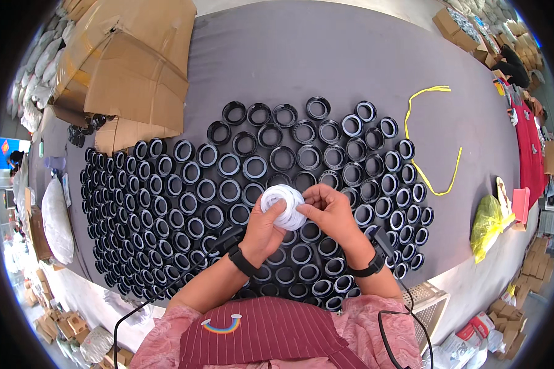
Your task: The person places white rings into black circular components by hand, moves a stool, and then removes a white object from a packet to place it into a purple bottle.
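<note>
My left hand (262, 234) is closed around a stack of thin white rings (287, 194), with the thumb over the stack's face. At the stack's right edge, the thumb and forefinger of my right hand (333, 212) are pinched together on the edge of a white ring. Whether that ring is apart from the stack I cannot tell. Beneath both hands, many black round collars (229, 163) stand in rows on the grey table (326, 49). A number of them show a pale ring round the top; several at the far side look all black, such as the far collar (318, 108).
A large open cardboard box (138, 80) stands at the far left of the table. To the right lies a loose yellow strap (415, 123). A yellow plastic bag (487, 224) and a pink box (521, 206) are by the right edge. Thin black cables (120, 320) hang near my arms.
</note>
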Demonstrator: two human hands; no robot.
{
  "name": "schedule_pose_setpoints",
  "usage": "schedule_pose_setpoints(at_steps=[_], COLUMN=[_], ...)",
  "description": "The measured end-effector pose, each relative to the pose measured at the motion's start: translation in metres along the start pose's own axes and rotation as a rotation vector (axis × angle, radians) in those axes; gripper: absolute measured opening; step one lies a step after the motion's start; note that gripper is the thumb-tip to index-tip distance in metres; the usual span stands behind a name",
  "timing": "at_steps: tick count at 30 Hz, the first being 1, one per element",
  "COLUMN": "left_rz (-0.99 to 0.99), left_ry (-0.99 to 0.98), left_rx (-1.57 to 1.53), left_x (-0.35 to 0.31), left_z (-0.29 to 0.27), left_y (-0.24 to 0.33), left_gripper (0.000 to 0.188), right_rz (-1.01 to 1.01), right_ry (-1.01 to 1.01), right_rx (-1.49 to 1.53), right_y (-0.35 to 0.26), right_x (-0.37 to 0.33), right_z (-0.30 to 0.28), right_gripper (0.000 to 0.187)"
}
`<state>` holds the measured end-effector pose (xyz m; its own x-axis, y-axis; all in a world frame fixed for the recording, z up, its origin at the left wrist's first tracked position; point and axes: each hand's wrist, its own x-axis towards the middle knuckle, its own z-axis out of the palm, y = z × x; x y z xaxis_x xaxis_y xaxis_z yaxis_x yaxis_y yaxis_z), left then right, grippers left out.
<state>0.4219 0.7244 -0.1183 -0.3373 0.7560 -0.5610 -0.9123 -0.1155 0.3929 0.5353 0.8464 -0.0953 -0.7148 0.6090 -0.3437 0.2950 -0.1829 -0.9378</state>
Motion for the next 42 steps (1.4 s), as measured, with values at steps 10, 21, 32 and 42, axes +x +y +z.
schedule_pose_setpoints(at_steps=[10, 21, 32, 42], left_rz=[0.002, -0.024, -0.026, -0.052], left_ry=[0.054, 0.103, 0.105, 0.118], left_rx=[0.061, 0.012, -0.023, 0.012], left_x=[-0.01, -0.004, 0.003, 0.002], left_z=[0.004, -0.005, -0.012, -0.011], left_y=[-0.014, -0.017, -0.015, -0.01], left_gripper=[0.026, 0.024, 0.023, 0.025], right_rz=[-0.058, 0.092, 0.036, -0.101], right_ry=[0.216, 0.146, 0.486, 0.803], right_rx=[-0.241, 0.162, 0.256, 0.096], right_y=[0.011, 0.039, 0.043, 0.073], right_x=[-0.028, -0.029, 0.005, 0.099], right_z=[-0.004, -0.019, -0.085, -0.165], right_gripper=[0.013, 0.006, 0.014, 0.017])
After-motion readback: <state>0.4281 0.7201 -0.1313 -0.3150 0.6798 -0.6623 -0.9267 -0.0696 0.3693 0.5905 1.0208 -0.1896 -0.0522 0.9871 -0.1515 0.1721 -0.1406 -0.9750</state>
